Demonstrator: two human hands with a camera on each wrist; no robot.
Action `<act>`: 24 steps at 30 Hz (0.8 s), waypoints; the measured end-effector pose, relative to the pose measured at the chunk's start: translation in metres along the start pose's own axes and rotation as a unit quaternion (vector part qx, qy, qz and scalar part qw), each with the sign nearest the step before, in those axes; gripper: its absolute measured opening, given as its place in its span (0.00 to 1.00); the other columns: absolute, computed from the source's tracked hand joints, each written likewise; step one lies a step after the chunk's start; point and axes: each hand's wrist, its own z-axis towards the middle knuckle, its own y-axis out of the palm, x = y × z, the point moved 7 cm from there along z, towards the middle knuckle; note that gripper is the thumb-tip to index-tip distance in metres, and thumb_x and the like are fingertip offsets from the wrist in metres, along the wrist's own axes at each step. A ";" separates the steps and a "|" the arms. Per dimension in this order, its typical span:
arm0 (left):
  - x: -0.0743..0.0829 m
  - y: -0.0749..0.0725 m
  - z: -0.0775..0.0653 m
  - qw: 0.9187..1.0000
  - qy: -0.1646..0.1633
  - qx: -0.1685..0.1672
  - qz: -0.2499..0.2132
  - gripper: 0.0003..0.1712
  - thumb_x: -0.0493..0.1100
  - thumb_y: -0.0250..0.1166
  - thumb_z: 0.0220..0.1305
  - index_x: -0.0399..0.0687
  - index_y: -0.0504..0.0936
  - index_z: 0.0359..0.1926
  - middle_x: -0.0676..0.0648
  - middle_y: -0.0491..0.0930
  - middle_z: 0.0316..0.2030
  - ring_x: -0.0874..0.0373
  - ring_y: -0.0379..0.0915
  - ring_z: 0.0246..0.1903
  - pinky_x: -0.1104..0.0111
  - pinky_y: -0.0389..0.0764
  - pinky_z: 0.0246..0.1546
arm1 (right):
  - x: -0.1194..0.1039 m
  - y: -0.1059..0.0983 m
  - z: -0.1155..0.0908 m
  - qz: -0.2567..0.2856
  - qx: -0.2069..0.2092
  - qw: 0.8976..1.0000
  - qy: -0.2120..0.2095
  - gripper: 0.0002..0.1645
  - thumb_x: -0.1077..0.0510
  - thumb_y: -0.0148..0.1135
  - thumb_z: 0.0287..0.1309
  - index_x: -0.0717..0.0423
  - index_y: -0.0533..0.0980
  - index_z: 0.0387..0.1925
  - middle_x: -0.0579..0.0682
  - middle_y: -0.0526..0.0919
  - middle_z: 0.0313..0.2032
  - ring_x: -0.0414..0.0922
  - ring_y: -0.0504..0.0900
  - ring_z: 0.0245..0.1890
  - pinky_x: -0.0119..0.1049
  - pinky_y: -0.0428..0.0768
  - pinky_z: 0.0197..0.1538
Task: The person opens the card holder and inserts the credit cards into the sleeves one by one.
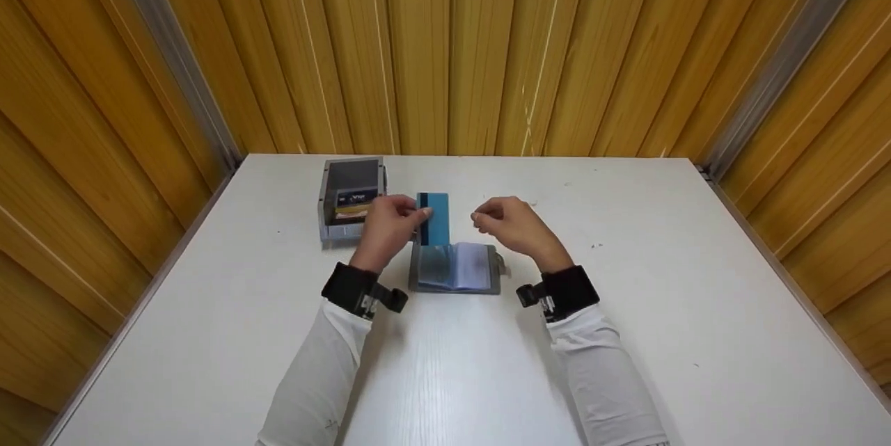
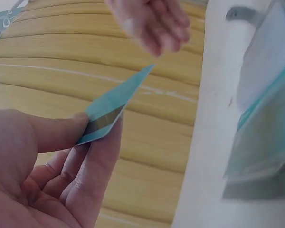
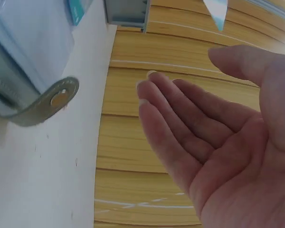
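Note:
My left hand (image 1: 390,227) pinches a blue card (image 1: 437,220) with a dark stripe between thumb and fingers, upright above the far edge of an open card holder (image 1: 470,267). In the left wrist view the card (image 2: 116,97) is gripped at one end, its other end pointing toward my right hand. My right hand (image 1: 513,227) is held to the right of the card, apart from it, its fingers loosely bent with nothing between them. The card holder lies spread on the table with clear sleeves and a grey cover; its snap strap (image 3: 52,102) sticks out on the right.
Behind my left hand stands a grey box (image 1: 353,174) holding several cards (image 1: 353,204). The white table (image 1: 668,335) ends at a yellow wood-look wall (image 1: 480,49) at the back, with similar panels on both sides.

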 end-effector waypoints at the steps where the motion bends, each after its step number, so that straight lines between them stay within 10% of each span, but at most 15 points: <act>1: -0.002 0.007 0.000 1.000 -0.002 -0.006 -0.009 0.11 0.46 0.73 0.73 0.43 0.90 0.45 0.46 0.84 0.36 0.58 0.77 0.34 0.71 0.83 0.35 | 0.000 0.003 0.000 0.019 -0.007 1.000 0.000 0.22 0.52 0.58 0.80 0.65 0.83 0.60 0.64 0.91 0.53 0.59 0.91 0.55 0.50 0.88 0.62; 19: 0.013 0.051 -0.011 0.994 0.033 -0.076 -0.068 0.14 0.48 0.69 0.78 0.41 0.90 0.52 0.43 0.90 0.39 0.55 0.91 0.37 0.64 0.93 0.39 | 0.003 -0.004 -0.003 0.168 -0.022 0.981 0.094 0.11 0.58 0.70 0.74 0.63 0.81 0.48 0.44 0.89 0.31 0.38 0.90 0.36 0.35 0.92 0.43; 24: 0.018 0.054 -0.020 0.995 0.076 -0.033 0.052 0.16 0.49 0.65 0.79 0.40 0.91 0.47 0.41 0.91 0.38 0.50 0.90 0.37 0.62 0.90 0.38 | 0.016 -0.020 -0.009 0.141 -0.002 0.982 0.123 0.11 0.59 0.70 0.73 0.65 0.80 0.47 0.43 0.85 0.29 0.37 0.89 0.33 0.35 0.92 0.42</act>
